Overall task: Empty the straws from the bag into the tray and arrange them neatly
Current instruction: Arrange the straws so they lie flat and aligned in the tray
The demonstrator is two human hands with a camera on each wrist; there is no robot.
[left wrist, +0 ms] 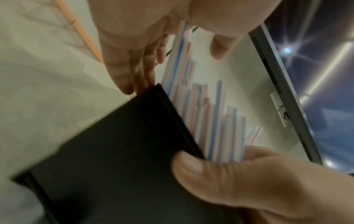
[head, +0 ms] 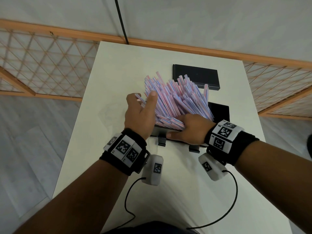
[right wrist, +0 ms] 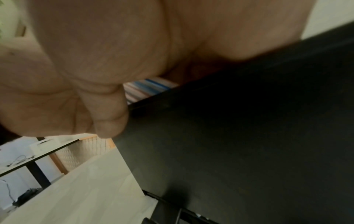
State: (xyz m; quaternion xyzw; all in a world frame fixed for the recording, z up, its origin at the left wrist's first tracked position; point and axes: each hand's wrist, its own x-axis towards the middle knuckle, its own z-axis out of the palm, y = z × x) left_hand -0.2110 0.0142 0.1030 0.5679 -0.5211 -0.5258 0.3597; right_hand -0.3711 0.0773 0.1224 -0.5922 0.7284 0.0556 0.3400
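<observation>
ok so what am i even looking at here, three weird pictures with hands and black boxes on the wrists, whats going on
There is no machine here, only a person wearing cameras. The big picture comes from a camera on the head, looking down at both arms. The other two come from small cameras strapped under the wrists, which look along each hand, so they are close and blurry.

On the white table stands a black tray filled with pink and blue striped straws, which fan out untidily. The left hand lies against the left side of the bundle, fingers mostly straight. The right hand rests at the near end, over the straw ends and the tray's near edge; whether it grips anything is hard to tell. A second black tray lies further back. The checkered patches on the wristbands are printed markers.
</observation>
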